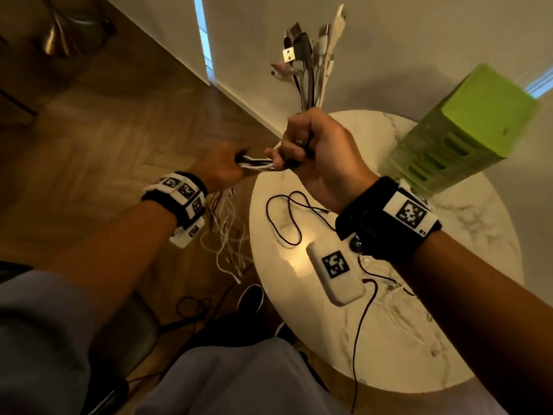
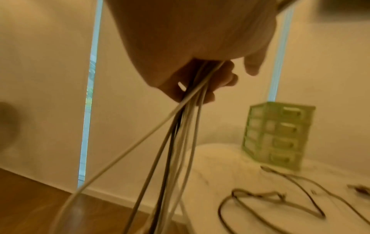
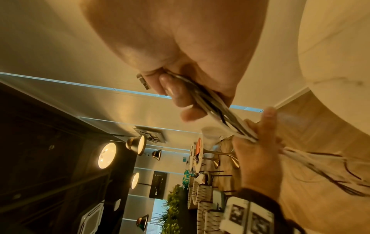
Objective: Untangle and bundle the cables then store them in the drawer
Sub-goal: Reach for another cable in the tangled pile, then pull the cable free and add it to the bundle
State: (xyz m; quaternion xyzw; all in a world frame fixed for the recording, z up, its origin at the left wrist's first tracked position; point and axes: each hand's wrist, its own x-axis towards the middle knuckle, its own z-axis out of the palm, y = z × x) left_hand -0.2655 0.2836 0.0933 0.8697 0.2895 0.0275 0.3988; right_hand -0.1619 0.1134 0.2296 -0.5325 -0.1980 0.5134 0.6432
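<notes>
Here the right hand is raised above the near edge of the table, fingers curled tight round a bundle of cables. Their plug ends fan upward out of the fist: white and black leads, with a silver USB plug at the left of the fan. In the right wrist view the same cables run through the fist and out toward the other hand.

The left hand sits lower and just to the left, off the table's edge over the wooden floor. It grips the same bundle a little further along, and its fingers close round the strands. Below it the loose tails hang down in a white and dark tangle toward the floor, beside the table.

On the table lie a thin dark cable in open loops near the left edge, and more white and dark leads under the right forearm, partly hidden by it. A green drawer unit stands at the far side of the table by the wall; in the left wrist view its four drawers all look pushed in. Both wrists wear black bands with marker tags.
</notes>
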